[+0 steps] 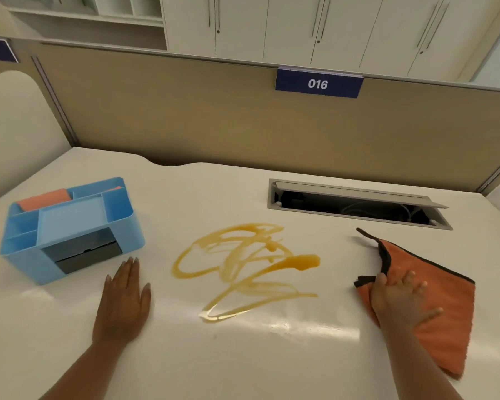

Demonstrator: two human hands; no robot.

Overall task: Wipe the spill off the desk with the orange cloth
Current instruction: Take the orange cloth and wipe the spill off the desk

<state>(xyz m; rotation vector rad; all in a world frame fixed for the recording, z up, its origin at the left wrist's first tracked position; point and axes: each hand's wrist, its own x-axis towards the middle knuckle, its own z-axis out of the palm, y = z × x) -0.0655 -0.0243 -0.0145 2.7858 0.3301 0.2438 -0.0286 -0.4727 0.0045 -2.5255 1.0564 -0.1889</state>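
A squiggly amber-brown spill (pixel 244 265) lies in the middle of the white desk (pixel 272 356). To its right an orange cloth (pixel 442 307) with a dark edge lies partly folded on the desk. My right hand (pixel 399 301) rests on the cloth's left part, fingers spread, thumb curled over its folded edge. The cloth is apart from the spill. My left hand (pixel 124 298) lies flat on the desk left of the spill, palm down, holding nothing.
A light blue desk organiser (pixel 70 229) with a dark drawer and orange items stands at the left. An open cable hatch (pixel 358 203) is set in the desk behind the cloth. A tan partition (pixel 214 116) with a "016" sign closes the back.
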